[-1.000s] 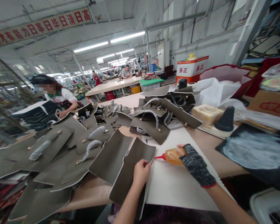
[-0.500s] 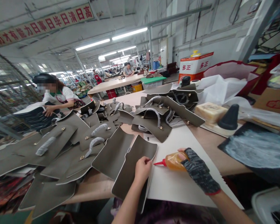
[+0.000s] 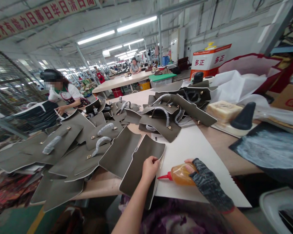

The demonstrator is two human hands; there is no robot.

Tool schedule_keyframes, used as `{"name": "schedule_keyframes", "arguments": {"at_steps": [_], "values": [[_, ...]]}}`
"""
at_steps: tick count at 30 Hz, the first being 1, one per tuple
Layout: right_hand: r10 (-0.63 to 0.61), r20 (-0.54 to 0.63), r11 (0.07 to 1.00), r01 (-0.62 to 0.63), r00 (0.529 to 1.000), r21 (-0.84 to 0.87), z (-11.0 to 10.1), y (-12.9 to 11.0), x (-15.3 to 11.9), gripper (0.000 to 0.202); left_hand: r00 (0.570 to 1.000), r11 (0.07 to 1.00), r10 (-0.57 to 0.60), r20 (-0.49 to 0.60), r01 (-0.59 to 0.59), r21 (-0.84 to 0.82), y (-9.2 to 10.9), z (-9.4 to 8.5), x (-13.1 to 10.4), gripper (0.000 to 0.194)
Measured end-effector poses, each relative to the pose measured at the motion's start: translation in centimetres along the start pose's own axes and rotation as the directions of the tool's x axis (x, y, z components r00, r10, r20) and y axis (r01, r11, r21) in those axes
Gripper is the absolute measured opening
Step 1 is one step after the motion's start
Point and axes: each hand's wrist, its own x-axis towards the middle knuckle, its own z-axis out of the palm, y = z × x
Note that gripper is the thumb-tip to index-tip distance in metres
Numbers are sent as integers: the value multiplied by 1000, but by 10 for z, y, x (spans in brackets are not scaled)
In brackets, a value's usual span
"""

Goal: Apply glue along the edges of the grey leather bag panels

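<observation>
Your left hand [image 3: 149, 168] pinches the right edge of the olive-grey leather panel [image 3: 140, 172] nearest you, thumb on top and fingers curled under. The panel lies half on the white board [image 3: 197, 162] and half off the table's near edge, so it sags toward your lap. It looks light but floppy: thin sheet that bends under its own weight, smooth on the face, with a pale raw edge. A hold right at the edge, close to the nozzle as you have it, should keep that strip flat and steady; a grip further in would likely let the edge curl away.

Just right of that pinch, your gloved right hand [image 3: 206, 182] is wrapped around the amber glue bottle [image 3: 182, 174]. Its red nozzle points left and almost touches the panel's edge by your left thumb. The bottle seems soft plastic, so squeeze gently.

Left of your grip, more cut panels [image 3: 70, 152] with wrapped handles overlap in a spread. Beyond it sits a heap of finished pieces [image 3: 171, 113]. Far right, a black cone [image 3: 244, 117] stands by a pale block [image 3: 222, 112]. At the far left, another person [image 3: 61, 97] handles a dark stack.
</observation>
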Motion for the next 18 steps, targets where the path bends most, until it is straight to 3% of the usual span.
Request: {"name": "schedule_keyframes", "arguments": {"at_steps": [18], "values": [[123,126,989,-132,984,66,5,-21,-32,37,999,999,-32,11,32,21,5,-1,-4,16]]}}
